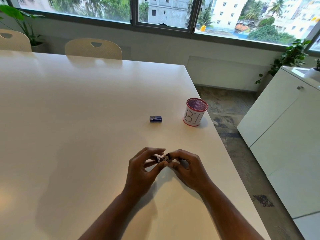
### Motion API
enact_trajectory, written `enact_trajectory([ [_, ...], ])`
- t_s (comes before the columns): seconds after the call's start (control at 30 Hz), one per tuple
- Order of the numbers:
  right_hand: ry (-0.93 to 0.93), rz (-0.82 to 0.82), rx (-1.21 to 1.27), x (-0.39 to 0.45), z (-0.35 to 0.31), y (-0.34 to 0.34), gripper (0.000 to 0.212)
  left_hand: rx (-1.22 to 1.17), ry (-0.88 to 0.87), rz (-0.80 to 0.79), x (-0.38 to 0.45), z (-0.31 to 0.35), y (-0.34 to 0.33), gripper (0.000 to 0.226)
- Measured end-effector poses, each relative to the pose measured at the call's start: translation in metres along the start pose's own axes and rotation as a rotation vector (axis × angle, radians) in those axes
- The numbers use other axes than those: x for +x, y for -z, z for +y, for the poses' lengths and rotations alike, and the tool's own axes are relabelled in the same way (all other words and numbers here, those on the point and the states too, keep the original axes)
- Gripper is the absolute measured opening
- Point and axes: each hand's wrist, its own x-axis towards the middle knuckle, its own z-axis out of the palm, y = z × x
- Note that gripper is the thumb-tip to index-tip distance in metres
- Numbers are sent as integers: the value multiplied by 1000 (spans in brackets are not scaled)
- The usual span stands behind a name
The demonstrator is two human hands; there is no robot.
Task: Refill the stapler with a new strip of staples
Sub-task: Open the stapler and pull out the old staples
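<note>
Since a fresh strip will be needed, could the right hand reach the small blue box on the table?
Probably yes: bare white table lies between the right hand and the small blue box, but its fingers now grip the small dark stapler.

Large white table [78, 110] with glossy top, two cream chairs [93, 49] tucked at far edge, wide window [166, 13] showing buildings and trees, daylight, white cabinet [284, 132] at right, mottled grey floor [230, 108], potted plants [292, 56] in corners
</note>
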Motion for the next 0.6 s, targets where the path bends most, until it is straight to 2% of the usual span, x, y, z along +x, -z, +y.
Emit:
enact_trajectory([
  [0.27,132,105,-202,-2,1,-5,28,10,4,62,-2,-2,-1,18],
  [0.47,221,177,-318,-4,1,-9,12,64,9,64,-4,-4,-3,18],
  [0.6,212,222,-364,-7,-4,-13,12,78,-1,67,-4,-5,-4,20],
])
